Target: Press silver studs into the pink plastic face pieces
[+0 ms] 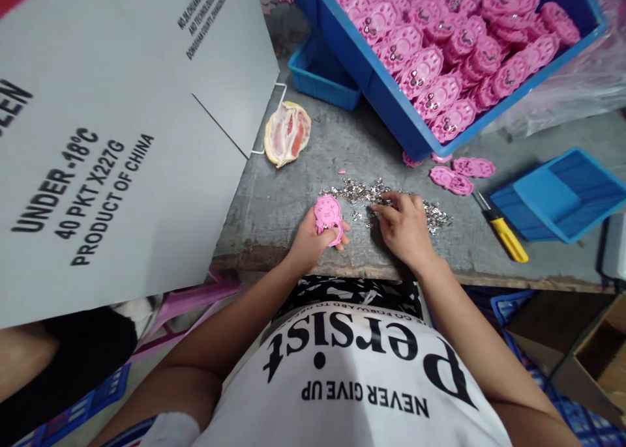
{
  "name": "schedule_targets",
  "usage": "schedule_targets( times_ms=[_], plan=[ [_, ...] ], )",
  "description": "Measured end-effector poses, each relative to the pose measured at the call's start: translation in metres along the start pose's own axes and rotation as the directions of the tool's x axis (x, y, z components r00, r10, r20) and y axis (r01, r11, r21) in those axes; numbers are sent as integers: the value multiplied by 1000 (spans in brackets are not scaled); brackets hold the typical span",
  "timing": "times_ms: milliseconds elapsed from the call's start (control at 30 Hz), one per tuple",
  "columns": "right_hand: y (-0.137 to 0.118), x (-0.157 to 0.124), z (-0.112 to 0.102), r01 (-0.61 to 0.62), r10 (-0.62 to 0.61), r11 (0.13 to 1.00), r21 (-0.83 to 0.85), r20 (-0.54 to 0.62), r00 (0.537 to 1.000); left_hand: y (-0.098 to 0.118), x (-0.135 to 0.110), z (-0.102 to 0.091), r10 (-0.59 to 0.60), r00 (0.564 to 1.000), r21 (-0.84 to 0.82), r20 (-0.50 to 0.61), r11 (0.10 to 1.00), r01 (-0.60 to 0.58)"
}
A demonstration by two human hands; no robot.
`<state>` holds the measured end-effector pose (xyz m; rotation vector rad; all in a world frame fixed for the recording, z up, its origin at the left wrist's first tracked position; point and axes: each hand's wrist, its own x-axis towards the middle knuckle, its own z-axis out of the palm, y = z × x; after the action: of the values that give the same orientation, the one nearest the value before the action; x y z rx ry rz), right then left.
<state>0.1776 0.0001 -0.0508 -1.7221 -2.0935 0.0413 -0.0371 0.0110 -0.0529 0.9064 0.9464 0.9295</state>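
Note:
My left hand (312, 237) grips a pink plastic piece (327, 212) with a scalloped outline, thumb across its lower part. Some shiny metal shows on the piece near the thumb. To the right, my right hand (407, 230) has its bent fingertips down at a spread of small silvery metal parts (360, 191). Those fingers are drawn together as in a pinch; anything between them is too small to make out. More metal parts (437, 217) lie on the far side of that hand. A tiny pink bit (342, 172) rests just beyond the pile.
A large blue bin (391, 108) full of pink pieces (423, 69) leans at the back. Loose pink pieces (452, 180), a yellow-handled screwdriver (509, 238) and a blue tray (577, 193) lie right. Left stand a big printed carton (147, 101) and a peeled citrus fruit (287, 134).

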Motion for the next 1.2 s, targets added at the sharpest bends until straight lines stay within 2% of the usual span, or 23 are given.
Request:
schedule_targets(
  times_ms=[100, 300, 500, 633, 700, 833, 967, 1067, 1200],
  plan=[
    [1, 2, 2, -24, 24, 999, -49, 7, 1000, 2, 0, 1, -7, 1000, 10, -5, 1000, 7],
    [-4, 10, 0, 54, -52, 998, -31, 60, 997, 0, 1, 0, -1, 1000, -13, 7, 1000, 1],
    [-9, 23, 5, -3, 8, 998, -62, 78, 997, -1, 1, 0, 4, 1000, -9, 4, 1000, -4],
    [-10, 22, 8, 59, -55, 998, -32, 114, 992, 0, 1, -1, -1, 1000, -6, 15, 1000, 1],
    [-8, 19, 8, 68, -68, 998, 1, 92, 994, 0, 1, -1, -5, 1000, -7, 19, 1000, 5],
    [-4, 18, 8, 19, -19, 1000, -1, 25, 999, 1, -1, 0, -5, 1000, -11, 11, 1000, 5],
    [-7, 22, 9, -34, 36, 998, -56, 43, 998, -1, -3, -1, 14, 1000, -3, 15, 1000, -14],
    [-8, 23, 9, 0, 1, 1000, -22, 70, 998, -2, -4, -3, 17, 1000, -14, 25, 1000, -16],
    [-4, 24, 7, 12, -13, 1000, 27, 27, 1000, -3, -5, -4, 22, 999, -26, 34, 999, -21]
  ],
)
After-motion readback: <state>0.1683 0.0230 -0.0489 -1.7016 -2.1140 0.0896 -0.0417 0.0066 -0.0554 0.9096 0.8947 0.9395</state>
